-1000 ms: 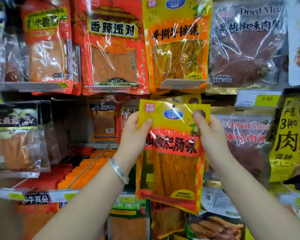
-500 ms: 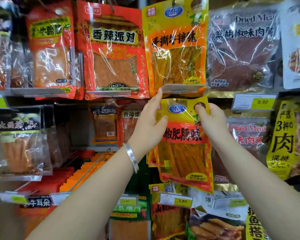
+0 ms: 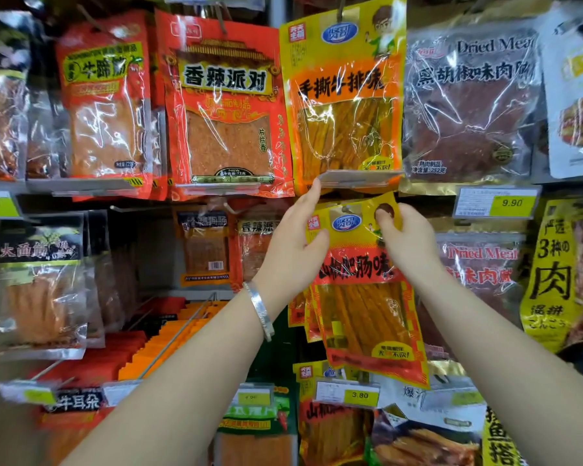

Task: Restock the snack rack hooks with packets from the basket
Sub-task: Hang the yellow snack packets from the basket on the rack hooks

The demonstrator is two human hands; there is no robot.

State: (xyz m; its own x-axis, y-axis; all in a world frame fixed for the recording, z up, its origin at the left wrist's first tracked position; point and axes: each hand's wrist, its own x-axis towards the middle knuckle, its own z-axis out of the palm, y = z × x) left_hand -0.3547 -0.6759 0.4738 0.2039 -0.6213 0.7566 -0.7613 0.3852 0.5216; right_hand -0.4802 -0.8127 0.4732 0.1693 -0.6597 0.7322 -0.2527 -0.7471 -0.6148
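Crowded snack rack [image 3: 155, 257], your right hand [image 3: 408, 243] pinches yellow-orange plastic packet [image 3: 364, 317] at 1 o'clock corner, left hand [image 3: 290, 250] straight-fingered, touching 9 o'clock edge.

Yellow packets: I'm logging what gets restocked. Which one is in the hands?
The middle-row yellow packet: the right hand pinches its top corner and the left hand touches its left edge. The upper packet and lower packet hang unheld.
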